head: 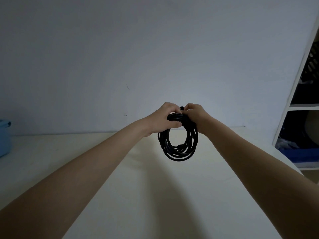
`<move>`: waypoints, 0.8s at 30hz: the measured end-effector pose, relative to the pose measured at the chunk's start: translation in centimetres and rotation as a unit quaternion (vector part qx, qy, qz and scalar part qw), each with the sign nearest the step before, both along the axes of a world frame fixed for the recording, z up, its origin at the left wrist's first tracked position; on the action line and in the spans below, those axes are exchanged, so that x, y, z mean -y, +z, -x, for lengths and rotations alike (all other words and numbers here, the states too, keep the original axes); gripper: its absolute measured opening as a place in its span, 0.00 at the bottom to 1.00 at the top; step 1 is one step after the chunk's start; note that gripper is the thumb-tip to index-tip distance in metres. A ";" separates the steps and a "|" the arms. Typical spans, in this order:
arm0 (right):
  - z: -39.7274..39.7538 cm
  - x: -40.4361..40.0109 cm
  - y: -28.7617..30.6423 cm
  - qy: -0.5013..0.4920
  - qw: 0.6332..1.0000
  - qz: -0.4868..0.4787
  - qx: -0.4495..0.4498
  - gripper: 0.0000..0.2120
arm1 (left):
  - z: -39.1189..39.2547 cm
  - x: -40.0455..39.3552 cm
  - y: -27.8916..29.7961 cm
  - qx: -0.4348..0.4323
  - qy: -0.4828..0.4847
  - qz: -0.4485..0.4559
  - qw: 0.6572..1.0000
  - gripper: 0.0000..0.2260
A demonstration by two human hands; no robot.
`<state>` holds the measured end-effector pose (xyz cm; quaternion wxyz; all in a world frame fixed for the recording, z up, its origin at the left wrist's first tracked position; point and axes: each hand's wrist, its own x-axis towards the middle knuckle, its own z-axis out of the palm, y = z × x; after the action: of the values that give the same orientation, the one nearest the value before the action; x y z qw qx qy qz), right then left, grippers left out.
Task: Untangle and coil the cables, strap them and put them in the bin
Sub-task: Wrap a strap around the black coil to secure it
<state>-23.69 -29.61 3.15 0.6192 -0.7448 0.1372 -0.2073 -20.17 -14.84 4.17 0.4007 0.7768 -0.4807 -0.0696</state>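
**Cable coil held up over the table**

Cable, black and wound into a loop, hangs from both my hands above the pale table. My left hand grips the top at 10 o'clock, my right hand wraps it at 2. Blue bin sits way off at 9 o'clock.

One camera only, worn on the person's head. It looks forward and slightly down, across the worktop toward the wall, close over both outstretched forearms.
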 end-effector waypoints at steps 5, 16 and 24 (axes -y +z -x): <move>0.3 0.4 0.3 0.048 0.992 0.017 -0.112 0.13 | -0.3 -0.4 -0.4 -0.019 -0.029 -0.001 0.999 0.09; 1.0 -0.1 0.9 0.059 0.973 0.069 -0.210 0.05 | -0.4 -0.2 -0.7 -0.025 -0.011 -0.026 0.999 0.05; 0.9 -1.1 1.0 0.119 0.987 0.105 -0.017 0.08 | -2.1 -0.2 -0.6 -0.146 0.114 0.025 0.982 0.04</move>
<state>-24.61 -28.49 4.11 0.5551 -0.8203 0.0355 -0.1332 -18.05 -14.62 3.53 0.4909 0.7980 -0.3267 -0.1244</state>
